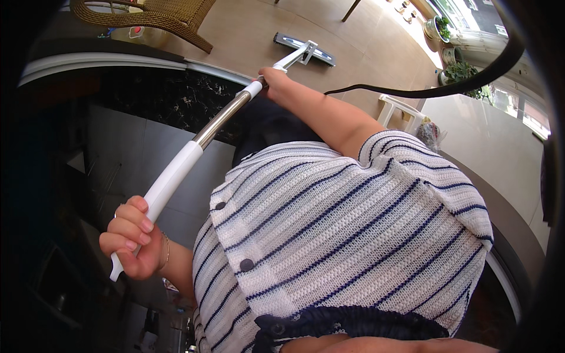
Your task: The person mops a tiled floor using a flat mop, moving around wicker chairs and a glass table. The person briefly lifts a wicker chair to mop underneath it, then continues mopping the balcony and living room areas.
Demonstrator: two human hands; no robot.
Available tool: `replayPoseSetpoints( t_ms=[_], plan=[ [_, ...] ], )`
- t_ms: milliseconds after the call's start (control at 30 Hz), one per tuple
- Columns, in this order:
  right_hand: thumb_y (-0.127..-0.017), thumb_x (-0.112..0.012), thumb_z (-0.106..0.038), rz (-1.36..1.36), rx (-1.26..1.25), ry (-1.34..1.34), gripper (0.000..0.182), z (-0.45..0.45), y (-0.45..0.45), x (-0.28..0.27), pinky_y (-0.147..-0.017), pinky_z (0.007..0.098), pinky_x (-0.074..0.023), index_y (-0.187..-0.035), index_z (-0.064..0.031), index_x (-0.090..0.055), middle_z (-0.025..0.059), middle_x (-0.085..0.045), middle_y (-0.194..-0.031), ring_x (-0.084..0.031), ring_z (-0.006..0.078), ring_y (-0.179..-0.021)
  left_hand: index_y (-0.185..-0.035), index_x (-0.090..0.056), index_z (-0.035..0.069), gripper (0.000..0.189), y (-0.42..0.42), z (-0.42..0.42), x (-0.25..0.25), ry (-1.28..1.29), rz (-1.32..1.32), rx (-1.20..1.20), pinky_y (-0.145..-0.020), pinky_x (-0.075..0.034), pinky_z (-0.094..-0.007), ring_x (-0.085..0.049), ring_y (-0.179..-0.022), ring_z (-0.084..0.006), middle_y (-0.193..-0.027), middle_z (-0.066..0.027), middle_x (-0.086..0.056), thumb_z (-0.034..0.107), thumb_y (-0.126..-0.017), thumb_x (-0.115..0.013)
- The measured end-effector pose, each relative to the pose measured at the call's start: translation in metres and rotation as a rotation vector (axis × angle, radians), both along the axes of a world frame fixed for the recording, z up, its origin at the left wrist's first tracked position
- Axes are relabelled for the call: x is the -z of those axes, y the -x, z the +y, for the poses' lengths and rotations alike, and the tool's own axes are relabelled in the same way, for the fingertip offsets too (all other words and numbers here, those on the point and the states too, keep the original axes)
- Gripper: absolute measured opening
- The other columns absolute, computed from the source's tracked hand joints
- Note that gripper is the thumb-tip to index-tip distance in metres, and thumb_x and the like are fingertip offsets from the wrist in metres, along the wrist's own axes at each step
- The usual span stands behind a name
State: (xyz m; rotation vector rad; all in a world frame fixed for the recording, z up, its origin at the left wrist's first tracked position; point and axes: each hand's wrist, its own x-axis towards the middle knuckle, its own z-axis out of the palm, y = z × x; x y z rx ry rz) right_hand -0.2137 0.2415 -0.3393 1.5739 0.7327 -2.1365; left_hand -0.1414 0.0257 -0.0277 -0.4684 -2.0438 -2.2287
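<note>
A long-handled floor cleaning tool with a white and metal pole (223, 119) runs diagonally across the view. My left hand (134, 238), at the lower left, is wrapped around the white grip near its end. Farther down the pole, my right hand (271, 84) closes around it by a white collar; part of its grip is hidden. Beyond that hand, the wide grey-and-white head (304, 49), with dark bristles along its edge, lies on the beige tiled floor (353, 66). Whether it is a brush or a mop is unclear.
A woven wicker chair (176, 20) stands at the upper left, beside a plastic container (148, 36). A white door track (110, 61) borders black marbled stone (176, 99). Right of my arm are a white plastic stool (399, 110), a pale counter (481, 141) and potted plants (463, 75).
</note>
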Motion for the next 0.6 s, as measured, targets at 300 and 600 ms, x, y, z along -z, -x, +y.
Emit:
replayPoseSetpoints(
  t_ms=[300, 600],
  plan=[
    [-0.078, -0.046, -0.005, -0.105, 0.105, -0.131, 0.027, 0.130, 0.031, 0.097, -0.059, 0.0378, -0.0508, -0.102, -0.0011, -0.034, 0.0122, -0.046, -0.085, -0.055, 0.0215, -0.066, -0.069, -0.039, 0.009, 0.008, 0.027, 0.137, 0.049, 0.192, -0.126, 0.099, -0.084, -0.034, -0.0431, -0.046, -0.069, -0.0176, -0.064, -0.0055, -0.047, 0.012, -0.076, -0.041],
    [-0.076, -0.048, -0.003, -0.032, -0.106, 0.010, 0.025, 0.072, -0.012, 0.048, -0.051, 0.0333, -0.0514, -0.097, 0.0015, -0.036, 0.0105, -0.051, -0.075, -0.059, 0.0198, -0.060, -0.065, -0.038, 0.012, 0.014, -0.020, 0.085, 0.035, 0.119, -0.116, -0.066, -0.077, -0.032, -0.0369, -0.042, -0.064, -0.0145, -0.060, -0.0015, -0.042, 0.018, -0.076, -0.045]
  ],
)
